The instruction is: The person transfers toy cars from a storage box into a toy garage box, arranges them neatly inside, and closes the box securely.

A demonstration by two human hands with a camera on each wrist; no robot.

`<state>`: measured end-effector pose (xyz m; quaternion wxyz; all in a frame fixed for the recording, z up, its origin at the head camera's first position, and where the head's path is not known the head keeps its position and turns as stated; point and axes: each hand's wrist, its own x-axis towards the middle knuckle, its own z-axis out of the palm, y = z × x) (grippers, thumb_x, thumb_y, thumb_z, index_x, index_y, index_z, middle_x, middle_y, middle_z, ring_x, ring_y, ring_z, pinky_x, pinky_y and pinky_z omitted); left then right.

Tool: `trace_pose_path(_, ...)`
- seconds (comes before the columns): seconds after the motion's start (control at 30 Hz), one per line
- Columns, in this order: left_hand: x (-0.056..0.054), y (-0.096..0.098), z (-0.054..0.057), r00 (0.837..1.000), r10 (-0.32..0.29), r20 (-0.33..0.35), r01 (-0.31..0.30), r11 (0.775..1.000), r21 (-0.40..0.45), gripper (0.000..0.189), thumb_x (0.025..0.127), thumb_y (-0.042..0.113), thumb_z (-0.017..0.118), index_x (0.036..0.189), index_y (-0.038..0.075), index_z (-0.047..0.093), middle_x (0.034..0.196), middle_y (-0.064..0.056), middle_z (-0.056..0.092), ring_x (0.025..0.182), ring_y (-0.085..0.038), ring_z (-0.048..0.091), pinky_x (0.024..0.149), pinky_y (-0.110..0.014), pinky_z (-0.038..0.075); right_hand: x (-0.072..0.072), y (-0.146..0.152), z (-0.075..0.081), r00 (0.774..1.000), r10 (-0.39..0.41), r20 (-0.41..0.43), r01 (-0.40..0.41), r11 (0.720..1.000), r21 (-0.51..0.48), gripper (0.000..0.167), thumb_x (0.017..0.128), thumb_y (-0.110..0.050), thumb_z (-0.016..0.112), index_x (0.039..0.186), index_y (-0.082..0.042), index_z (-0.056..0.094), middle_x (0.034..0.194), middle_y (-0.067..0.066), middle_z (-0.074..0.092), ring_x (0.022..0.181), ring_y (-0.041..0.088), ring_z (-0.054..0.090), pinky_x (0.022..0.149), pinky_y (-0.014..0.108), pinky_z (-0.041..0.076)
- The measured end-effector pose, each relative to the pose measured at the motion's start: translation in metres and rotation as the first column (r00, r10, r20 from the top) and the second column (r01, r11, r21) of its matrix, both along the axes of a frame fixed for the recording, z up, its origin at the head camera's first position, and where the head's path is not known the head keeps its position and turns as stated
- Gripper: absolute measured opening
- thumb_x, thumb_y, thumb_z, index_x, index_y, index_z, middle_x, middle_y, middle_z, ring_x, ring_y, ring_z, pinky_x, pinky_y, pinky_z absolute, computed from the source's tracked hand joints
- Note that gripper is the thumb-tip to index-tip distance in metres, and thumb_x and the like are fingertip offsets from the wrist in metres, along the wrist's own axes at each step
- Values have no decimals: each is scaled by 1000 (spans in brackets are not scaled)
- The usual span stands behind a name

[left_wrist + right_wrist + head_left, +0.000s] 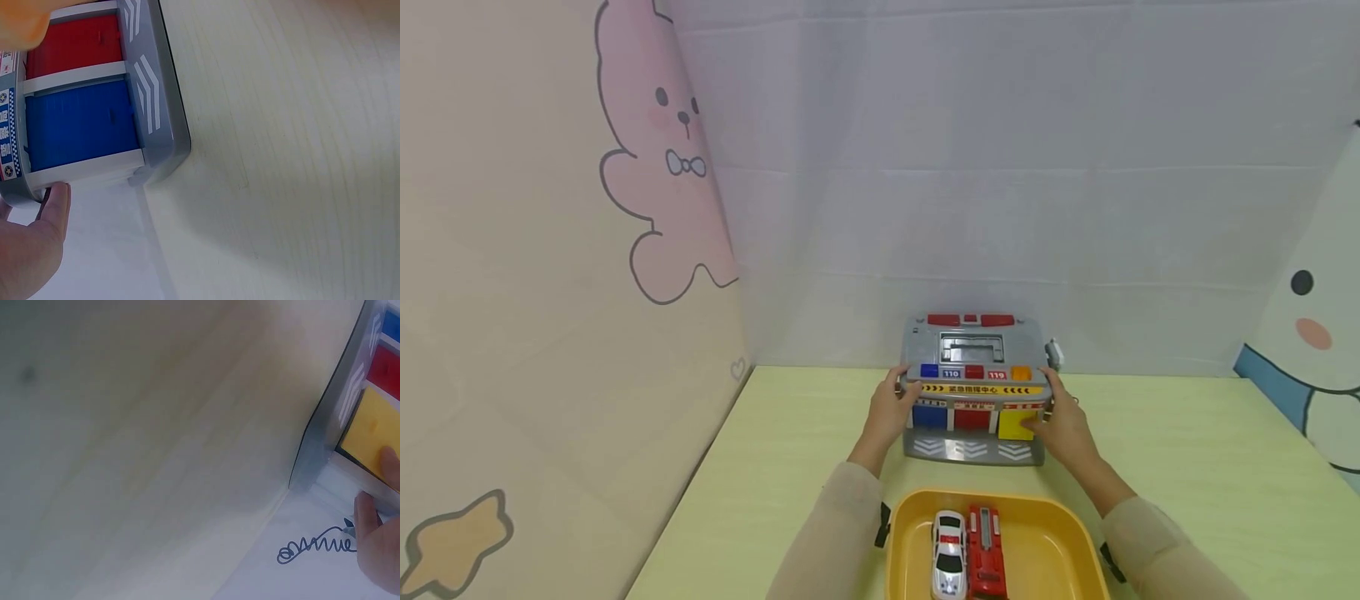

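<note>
A grey toy garage (973, 392) stands at the back of the table, with blue, red and yellow doors in its front and a carrying handle in its roof. My left hand (889, 410) grips its left side, thumb over the front edge. On the opposite side my right hand (1067, 425) holds it, the thumb lying on the yellow door (375, 428) and other fingers along the side wall. The left wrist view shows the blue door (81, 125) and fingertips against the white side wall. A dark coiled cord (312, 547) hangs beside the garage's right side.
In front of the garage sits a yellow tray (1052, 508) holding a white toy police car (950, 554) and a red toy fire truck (986, 550). A grey-white part (1055, 354) sticks out at the garage's right. A pale curtain (1000, 208) hangs behind the table.
</note>
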<state>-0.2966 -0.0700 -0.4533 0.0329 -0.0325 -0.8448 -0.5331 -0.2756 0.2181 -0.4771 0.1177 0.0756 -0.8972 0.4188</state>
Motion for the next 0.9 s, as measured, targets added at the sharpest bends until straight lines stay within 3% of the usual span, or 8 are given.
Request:
trace_pose_path(0.33, 0, 0, 1, 1000, -5, -3, 5, 1000, -13, 49, 100, 33, 55, 144, 13, 46, 131, -20, 51, 115, -33, 54, 93, -47, 49, -2, -3, 1, 997, -65, -51, 68, 996, 56, 79, 76, -2, 83, 139, -11, 35, 112, 27, 61, 92, 43, 63, 70, 49, 56)
trace_pose_path(0.57, -2, 1, 2, 999, 1, 36, 0, 1000, -20, 51, 100, 36, 55, 146, 17, 44, 135, -17, 50, 117, -31, 53, 96, -46, 47, -4, -5, -1, 990, -115, -82, 120, 990, 67, 76, 76, -3, 83, 137, -14, 38, 110, 27, 62, 85, 39, 62, 66, 49, 55)
trace_pose_path(0.9, -3, 1, 0, 999, 9, 39, -8, 1000, -27, 50, 100, 34, 55, 146, 18, 44, 131, -15, 52, 115, -29, 55, 93, -44, 49, -4, -2, -4, 993, -94, -70, 98, 993, 61, 77, 78, -1, 81, 138, -15, 36, 112, 26, 62, 88, 40, 63, 68, 49, 56)
